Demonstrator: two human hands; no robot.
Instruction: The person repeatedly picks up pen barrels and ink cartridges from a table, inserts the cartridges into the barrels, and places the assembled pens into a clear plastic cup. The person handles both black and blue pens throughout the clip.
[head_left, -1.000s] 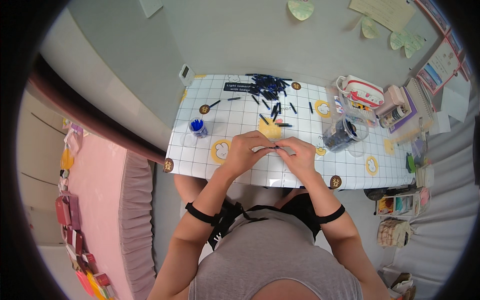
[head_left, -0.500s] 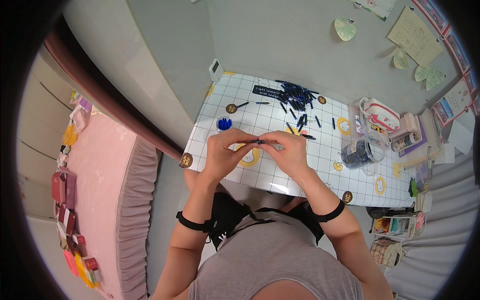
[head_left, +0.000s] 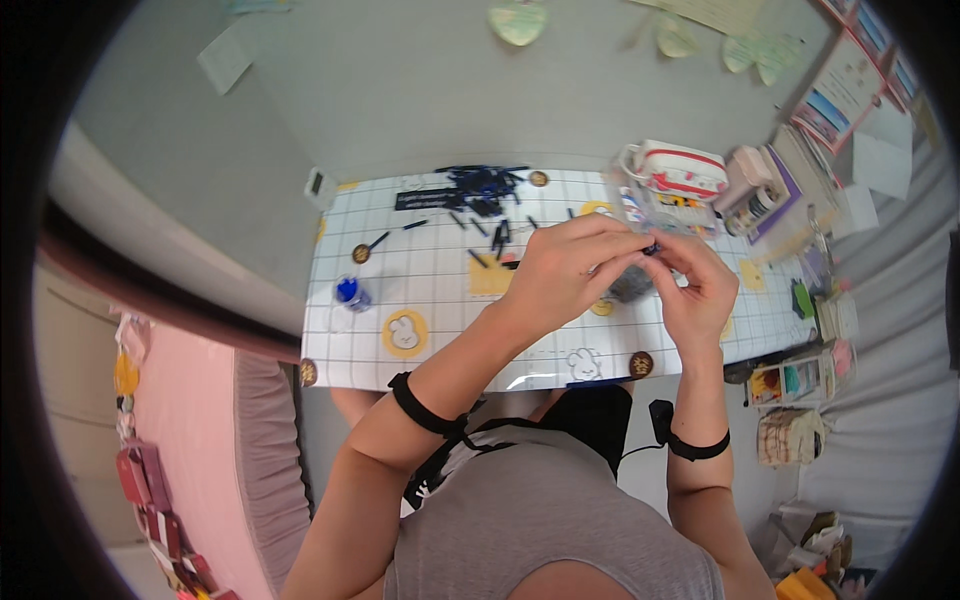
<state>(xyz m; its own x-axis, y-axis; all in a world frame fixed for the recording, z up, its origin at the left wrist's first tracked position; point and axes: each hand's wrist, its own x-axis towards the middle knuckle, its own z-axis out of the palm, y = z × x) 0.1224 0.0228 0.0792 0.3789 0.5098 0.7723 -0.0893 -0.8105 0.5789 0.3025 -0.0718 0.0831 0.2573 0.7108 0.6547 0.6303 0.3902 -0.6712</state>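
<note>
My left hand (head_left: 572, 272) and my right hand (head_left: 697, 292) meet above the right part of the table. Their fingertips are closed in a pinch on a small dark blue piece (head_left: 650, 248), mostly hidden by the fingers, so its kind cannot be made out. Beneath them stands a clear jar (head_left: 630, 288) with dark contents, largely covered by my hands. A heap of short dark blue sticks (head_left: 484, 190), like ink cartridges, lies at the back of the table, with several strewn in front of it. On the left is a small clear cup (head_left: 352, 294) with bright blue pieces inside.
The table (head_left: 465, 350) has a white grid cover with cartoon prints. A white and red pouch (head_left: 682, 170) lies on a clear box at the back right, beside notebooks (head_left: 790, 200). A small white device (head_left: 320, 188) stands at the back left corner. A pink bed (head_left: 200, 400) is at the left.
Both hands have moved right, from the table's middle to over the clear jar, still pinching a small dark piece. The view has shifted to the right too.
</note>
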